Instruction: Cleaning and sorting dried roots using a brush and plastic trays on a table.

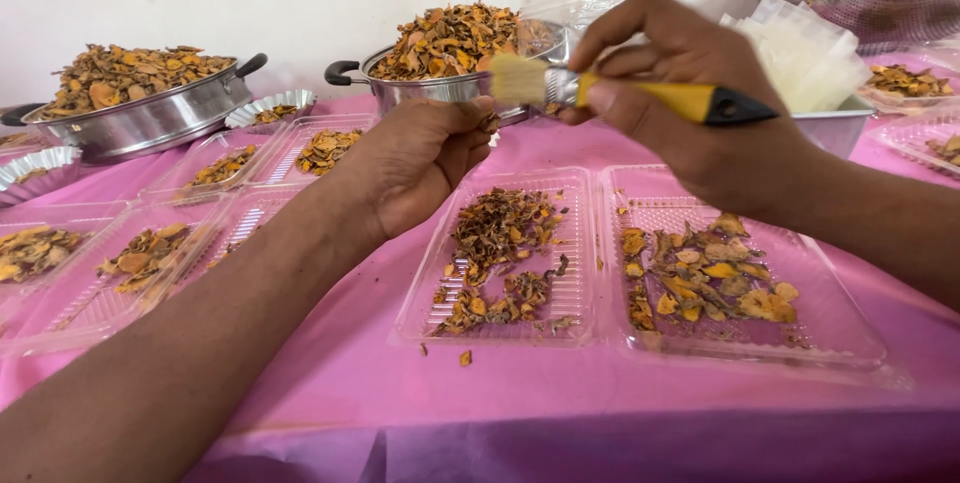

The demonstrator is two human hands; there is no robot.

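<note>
Head camera looks down, close over table (pixel 520 383)

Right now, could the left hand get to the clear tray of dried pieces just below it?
Probably yes. The left hand hovers just above the clear tray, which lies open with nothing in between. Its fingers are curled, maybe around a small piece, so they would need freeing first.

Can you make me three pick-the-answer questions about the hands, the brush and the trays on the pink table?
1. Where is the paintbrush?
A. in the right hand
B. on the tablecloth
C. inside a pot

2. What colour is the tablecloth?
A. green
B. pink
C. white

3. How is the left hand?
A. flat open
B. curled, fingers closed by the bristles
C. under the table

Answers: 1 A, the right hand grips the yellow handle. 2 B, pink cloth shows around the clear plastic trays. 3 B, its fingers curl up to the brush tip; what they pinch is hidden.
</note>
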